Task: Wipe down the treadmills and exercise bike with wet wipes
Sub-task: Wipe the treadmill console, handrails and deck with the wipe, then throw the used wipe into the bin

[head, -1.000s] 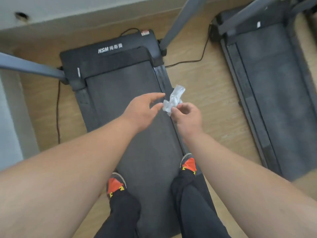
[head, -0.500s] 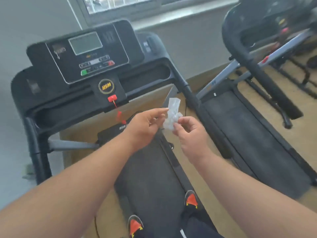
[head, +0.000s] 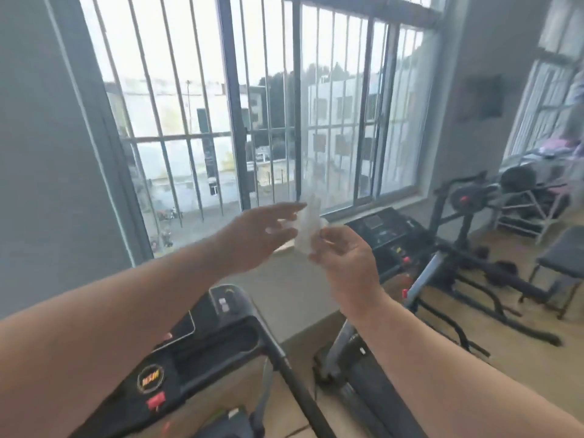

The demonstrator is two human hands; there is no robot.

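The wet wipe (head: 308, 227) hangs upright in the air before the barred window (head: 252, 99), held between both hands; the right hand (head: 346, 259) pinches its lower edge in a closed grip, while the left hand (head: 256, 237) touches its upper side with straight fingers, its grip open. Below them stands the near treadmill (head: 202, 352); a second treadmill (head: 388, 248) stands to the right, the exercise bike (head: 467, 200) beyond it.

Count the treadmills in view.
2: one treadmill directly below the arms, a second treadmill right of it by the window. More may sit outside the view.
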